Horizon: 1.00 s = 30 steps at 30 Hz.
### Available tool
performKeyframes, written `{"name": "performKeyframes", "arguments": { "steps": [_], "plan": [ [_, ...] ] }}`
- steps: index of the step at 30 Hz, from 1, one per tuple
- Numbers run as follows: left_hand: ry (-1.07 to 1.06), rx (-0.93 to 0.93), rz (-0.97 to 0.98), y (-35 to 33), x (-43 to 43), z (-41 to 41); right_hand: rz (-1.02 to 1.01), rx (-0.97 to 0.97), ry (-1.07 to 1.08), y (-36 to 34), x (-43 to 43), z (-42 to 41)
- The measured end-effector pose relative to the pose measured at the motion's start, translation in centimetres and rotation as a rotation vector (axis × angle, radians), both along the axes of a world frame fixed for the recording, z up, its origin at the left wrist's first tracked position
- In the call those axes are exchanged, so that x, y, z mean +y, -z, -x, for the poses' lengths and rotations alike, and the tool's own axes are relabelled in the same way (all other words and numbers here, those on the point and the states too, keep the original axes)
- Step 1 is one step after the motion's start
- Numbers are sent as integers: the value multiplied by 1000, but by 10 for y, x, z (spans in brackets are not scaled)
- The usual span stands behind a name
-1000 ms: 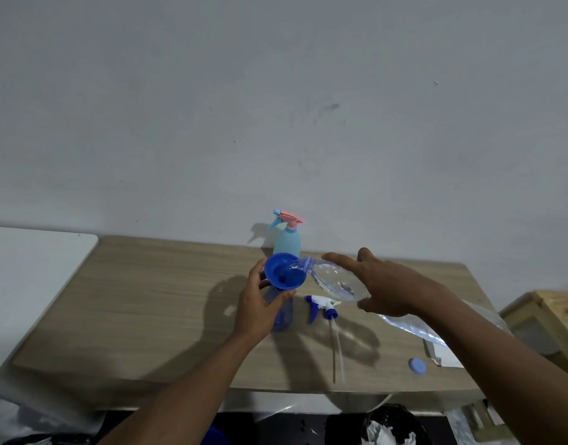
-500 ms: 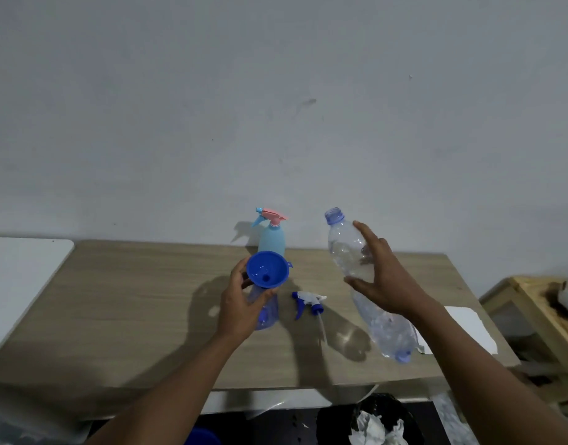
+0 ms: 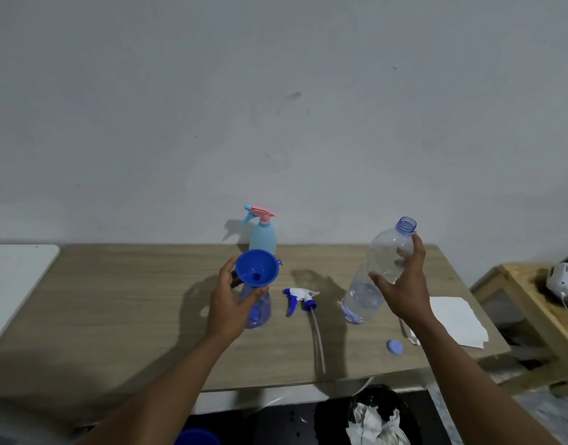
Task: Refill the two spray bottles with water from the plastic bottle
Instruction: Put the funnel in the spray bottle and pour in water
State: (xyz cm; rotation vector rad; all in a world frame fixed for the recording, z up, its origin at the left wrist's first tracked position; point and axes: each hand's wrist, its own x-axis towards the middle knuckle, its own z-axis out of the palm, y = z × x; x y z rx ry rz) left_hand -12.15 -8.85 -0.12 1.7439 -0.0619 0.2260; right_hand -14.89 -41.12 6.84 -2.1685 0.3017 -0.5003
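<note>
Plastic bottle [image 3: 380, 271] is gripped round its upper body by the R hand [image 3: 401, 284], mouth up and uncapped, leaning a little. Its base is low by the table [image 3: 131, 300]; whether it touches can't be told. Its blue cap [image 3: 394, 347] is laid nr the front edge, so the mouth is free for pouring. Funnel [image 3: 257, 273] is seated in the neck of the clear blue spray bottle [image 3: 260, 311]. Both are steadied by the L hand [image 3: 228, 303], fingers curled round the neck, prob. to stop tipping. That bottle's trigger head [image 3: 300, 298] w/ dip tube is laid just beside it, so the neck is open. The 2nd spray bottle [image 3: 262, 239], pale blue w/ pink trigger fitted, is stood behind, by the wall. Water levels can't be read.
</note>
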Motion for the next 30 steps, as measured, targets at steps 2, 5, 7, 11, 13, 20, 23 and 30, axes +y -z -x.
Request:
{"name": "performKeyframes", "arguments": {
  "steps": [2,5,7,11,13,20,23,30],
  "plan": [
    [-1,-3,-2,0,0,0,0,-6,6,2,-1,2],
    [-2,-3,4,0,1,0,-17,-16,37,7,-1,3],
    [1,4,1,0,1,0,-45,-25,47,10,-1,4],
    [3,8,-15,0,2,1,-82,-57,92,17,3,11],
    [4,8,-11,2,2,1,-76,-109,186,25,13,19],
    [1,57,26,15,8,6,-148,-189,206,60,72,40],
    [-10,124,12,46,18,15,-161,-177,42,54,92,30],
    [66,154,-46,83,19,33,-129,69,-388,18,133,-20]
  ]
}}
